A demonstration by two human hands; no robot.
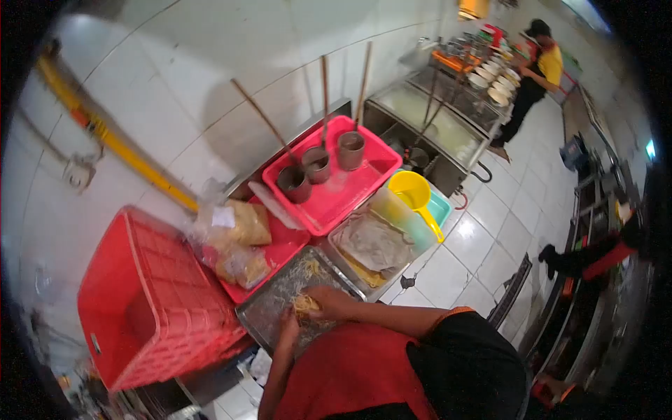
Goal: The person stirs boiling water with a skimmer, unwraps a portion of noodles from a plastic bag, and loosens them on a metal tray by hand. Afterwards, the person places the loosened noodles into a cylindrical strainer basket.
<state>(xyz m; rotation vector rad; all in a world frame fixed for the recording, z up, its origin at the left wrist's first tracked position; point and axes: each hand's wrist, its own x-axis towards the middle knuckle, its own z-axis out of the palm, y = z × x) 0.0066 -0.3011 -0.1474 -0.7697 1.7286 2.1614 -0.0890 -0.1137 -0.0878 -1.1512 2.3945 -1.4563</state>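
Note:
A loose clump of yellow noodles (304,304) is held between my two hands over a metal tray (269,311) dusted with white flour. My right hand (326,302) curls around the clump from the right. From the left, my left hand (288,325) closes against it, its fingertips partly hidden. A few stray noodles (311,267) lie on the tray beyond my hands.
Left stands a red plastic crate (157,301); bagged noodles (241,227) rest beside it. Beyond are a pink tub (329,210) with three long-handled strainers, a cloth-covered bin (374,241) and a yellow dipper (409,189). A co-worker (539,70) stands by several bowls (500,87).

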